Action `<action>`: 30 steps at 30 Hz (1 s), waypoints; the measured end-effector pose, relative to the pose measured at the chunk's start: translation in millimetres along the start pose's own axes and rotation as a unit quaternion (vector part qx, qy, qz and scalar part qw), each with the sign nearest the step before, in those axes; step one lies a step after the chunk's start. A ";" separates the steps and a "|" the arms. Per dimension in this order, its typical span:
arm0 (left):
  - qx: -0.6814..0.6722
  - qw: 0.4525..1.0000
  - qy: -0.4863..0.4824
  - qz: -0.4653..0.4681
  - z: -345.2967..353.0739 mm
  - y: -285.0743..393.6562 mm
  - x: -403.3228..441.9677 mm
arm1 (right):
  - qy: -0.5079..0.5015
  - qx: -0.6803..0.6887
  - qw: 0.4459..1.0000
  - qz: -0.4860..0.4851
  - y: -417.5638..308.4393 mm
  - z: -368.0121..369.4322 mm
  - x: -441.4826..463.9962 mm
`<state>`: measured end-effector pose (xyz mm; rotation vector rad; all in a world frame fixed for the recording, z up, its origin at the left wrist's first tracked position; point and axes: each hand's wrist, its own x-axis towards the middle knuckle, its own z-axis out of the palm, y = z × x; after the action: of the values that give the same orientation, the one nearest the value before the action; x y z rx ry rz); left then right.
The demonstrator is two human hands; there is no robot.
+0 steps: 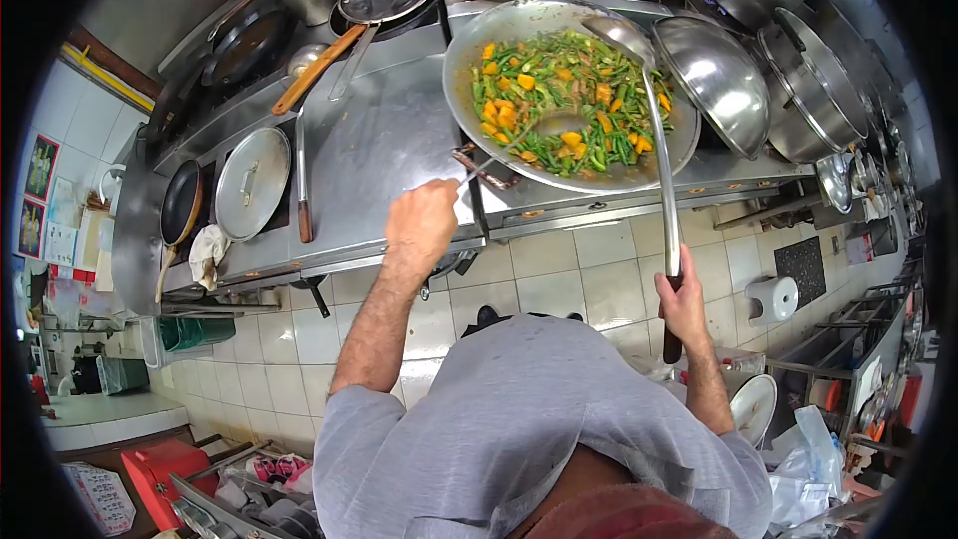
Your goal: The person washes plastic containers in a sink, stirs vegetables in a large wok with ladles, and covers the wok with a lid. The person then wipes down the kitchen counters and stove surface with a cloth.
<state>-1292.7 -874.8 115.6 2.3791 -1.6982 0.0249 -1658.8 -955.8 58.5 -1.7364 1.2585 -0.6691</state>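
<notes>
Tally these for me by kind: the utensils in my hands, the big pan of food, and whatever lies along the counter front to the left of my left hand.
Held utensils: 2
Food pan: 1
Frying pan: 1
Lid: 1
Cloth: 1
Wooden-handled tool: 1
Total: 7

Wide metal wok [461, 75], 1 o'clock in view. Glossy cut green vegetables [549, 69], orange chunks [506, 117] mixed through. Steel ladle [668, 175]: bowl toward wok's 1 o'clock, dark handle end toward 5. Second utensil [560, 124]: bowl amid food, shaft toward 8.
</notes>
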 end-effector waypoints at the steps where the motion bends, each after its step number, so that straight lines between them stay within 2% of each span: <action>1: 0.017 0.999 -0.044 0.002 3.5 -7.3 1.0 | -0.001 0.000 1.000 0.001 -3.3 5.3 -6.6; 3: 0.027 0.998 -0.046 0.012 -0.6 -19.9 2.5 | -0.025 0.107 0.986 0.122 -12.2 18.7 -16.4; 5: -0.020 0.999 -0.030 0.012 -9.5 -25.9 3.1 | -0.024 0.133 0.983 0.124 -16.9 32.2 -21.7; 7: -0.041 0.999 -0.014 0.008 -9.3 -29.0 1.5 | 0.047 0.147 0.983 0.095 -18.1 47.6 -27.6; 9: -0.134 0.986 0.097 -0.029 -8.5 -30.8 1.7 | 0.065 0.156 0.982 0.083 -28.2 53.0 -27.8; 10: -0.135 0.986 0.094 -0.025 -6.5 -34.6 4.1 | 0.078 0.164 0.981 0.069 -33.9 54.3 -29.2; 12: -0.055 0.997 -0.032 -0.031 2.3 -44.7 11.3 | 0.067 0.144 0.984 0.077 -39.3 52.7 -33.7; 15: -0.008 0.998 -0.059 -0.016 8.2 -69.4 23.9 | 0.043 0.115 0.989 0.082 -48.4 48.3 -38.6; 17: -0.028 0.998 -0.047 -0.020 5.9 -70.6 22.8 | 0.023 0.099 0.990 0.094 -46.7 51.8 -47.5; 19: -0.146 0.983 0.074 -0.085 5.1 -65.1 20.9 | 0.027 0.101 0.990 0.092 -49.2 61.0 -50.4; 20: -0.147 0.983 0.070 -0.083 7.8 -66.0 21.4 | 0.041 0.088 0.992 0.084 -51.6 64.3 -50.8; 22: -0.120 0.989 -0.015 -0.089 17.9 -70.7 23.6 | 0.041 0.087 0.992 0.082 -54.8 64.0 -49.8; 23: -0.121 0.988 -0.014 -0.093 31.2 -79.8 22.8 | 0.037 0.085 0.992 0.081 -55.9 63.5 -51.9; 25: -0.159 0.987 0.003 -0.014 51.6 -100.0 24.8 | 0.020 0.145 0.986 0.083 -58.9 64.7 -49.8; 26: -0.157 0.987 0.006 -0.019 53.3 -104.9 23.7 | 0.015 0.145 0.986 0.079 -63.8 64.8 -46.3; 28: -0.401 0.899 -0.058 -0.164 46.6 -108.6 10.6 | -0.031 0.071 0.995 0.070 -79.4 63.6 -47.7; 29: -0.398 0.901 -0.058 -0.165 46.3 -113.1 2.8 | -0.033 0.074 0.994 0.070 -87.9 64.6 -46.2; 30: -0.496 0.842 -0.044 -0.205 47.6 -118.3 -7.7 | -0.069 0.012 0.997 0.041 -98.7 66.1 -42.5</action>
<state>-1189.8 -839.9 48.4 1.8285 -0.8086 -0.8282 -1573.3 -882.7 115.7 -1.6724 1.2138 -0.5049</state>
